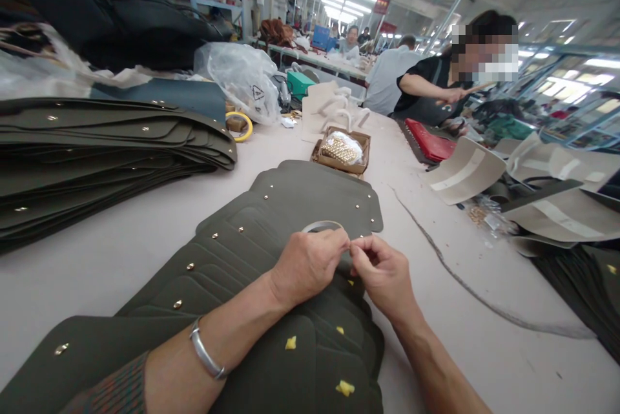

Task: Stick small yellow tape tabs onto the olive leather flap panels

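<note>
**Grip: two-hand fingertip pinch above fanned panels**

Grip of left hand [307, 265] and right hand [385, 275]: thumb and forefinger tips pressed together on a small pale scrap [349, 247], too small to identify. Tape ring [320, 226]: arched just behind the left knuckles. Olive panels [300, 197]: directly beneath, equally near both hands. They lie fanned on the tabletop [121, 259], long axis near-left to far-right. Matte, brass-studded, with yellow tabs [290, 342].

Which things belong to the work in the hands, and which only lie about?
In the work: left hand, right hand, tape roll, fanned olive leather panels.
Lying about: box of gold fittings, yellow tape ring, plastic bag, red panel, stacked panels.
</note>
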A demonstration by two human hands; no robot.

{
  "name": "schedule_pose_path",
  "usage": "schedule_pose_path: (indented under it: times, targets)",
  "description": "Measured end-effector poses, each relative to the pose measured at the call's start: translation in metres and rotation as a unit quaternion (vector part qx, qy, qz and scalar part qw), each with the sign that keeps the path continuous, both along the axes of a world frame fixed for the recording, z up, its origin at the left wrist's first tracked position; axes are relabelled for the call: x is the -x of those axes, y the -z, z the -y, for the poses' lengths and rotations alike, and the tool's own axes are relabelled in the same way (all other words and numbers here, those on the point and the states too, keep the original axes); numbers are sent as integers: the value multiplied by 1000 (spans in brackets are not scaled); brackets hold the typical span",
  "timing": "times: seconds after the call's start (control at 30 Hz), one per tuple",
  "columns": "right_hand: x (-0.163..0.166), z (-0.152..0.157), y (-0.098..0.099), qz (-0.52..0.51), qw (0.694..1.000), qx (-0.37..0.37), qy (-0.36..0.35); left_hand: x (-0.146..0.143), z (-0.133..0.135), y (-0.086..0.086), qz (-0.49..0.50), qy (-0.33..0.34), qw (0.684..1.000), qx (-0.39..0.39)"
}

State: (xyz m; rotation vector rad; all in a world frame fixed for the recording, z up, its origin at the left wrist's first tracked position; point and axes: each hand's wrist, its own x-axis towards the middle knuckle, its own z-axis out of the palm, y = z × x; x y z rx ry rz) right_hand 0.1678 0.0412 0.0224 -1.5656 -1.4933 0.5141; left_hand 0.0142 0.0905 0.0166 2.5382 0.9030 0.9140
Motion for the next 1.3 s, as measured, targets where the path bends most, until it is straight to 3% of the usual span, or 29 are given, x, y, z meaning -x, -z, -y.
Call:
schedule_pose_path:
  times: [0.2, 0.33, 0.47, 0.63, 0.8, 0.9, 1.03, 1.1, 1.3]
  targets:
    - [-22, -17, 8, -174, 978, 81, 85, 0, 2, 1, 59, -15, 998, -26]
    - [-54, -26, 18, -229, 961, 122, 98, 0, -5, 4, -65, -47, 997, 7]
    - [-63, -27, 25, -185, 967, 157, 81, 0, -9, 4, -188, -57, 980, 33]
    - [-57, -32, 32, -23, 986, 145, 84, 0, -8, 4, -204, -52, 977, 34]
    - [-52, -36, 29, 138, 982, 97, 83, -1, -7, 3, -203, -49, 977, 32]
    - [-52, -35, 28, 129, 984, 97, 77, 0, -7, 3, -199, -48, 978, 29]
    - [-58, -29, 29, -40, 986, 122, 105, 0, -7, 3, -190, -47, 980, 32]
    - [-61, -25, 30, -72, 983, 141, 96, 0, -7, 3, -189, -47, 980, 35]
    - [-55, -28, 29, 125, 983, 107, 81, 0, -8, 6, -187, -46, 981, 24]
